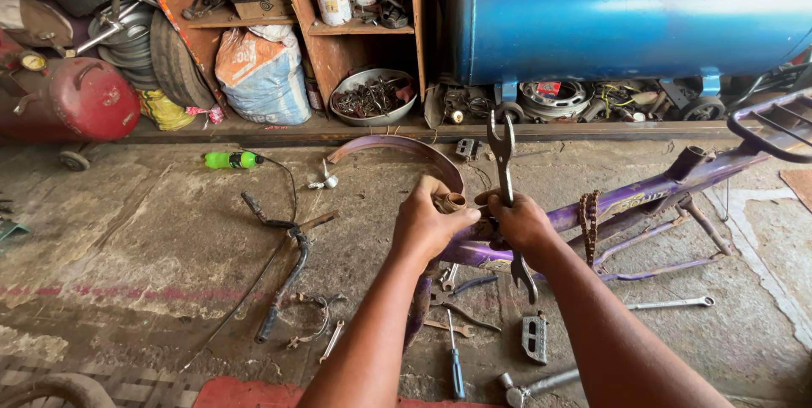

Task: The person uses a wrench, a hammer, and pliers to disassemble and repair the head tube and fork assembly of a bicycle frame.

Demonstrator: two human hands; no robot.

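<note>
Two hands at purple bike frame [643, 197]: left hand [427, 226] fingers clamped on rusty headset cup [450, 202], right hand [523, 222] gripping flat spanner [505, 175]. Frame stripped; headset work seems midway.

Both forearms reach forward; left hand [425, 224] curled, fingers pinched; right hand [522, 224] seemingly clenched in a fist.

concrete floor [152, 230] | screwdriver [455, 361] | pedal [534, 338] | green bottle [230, 159]
</note>
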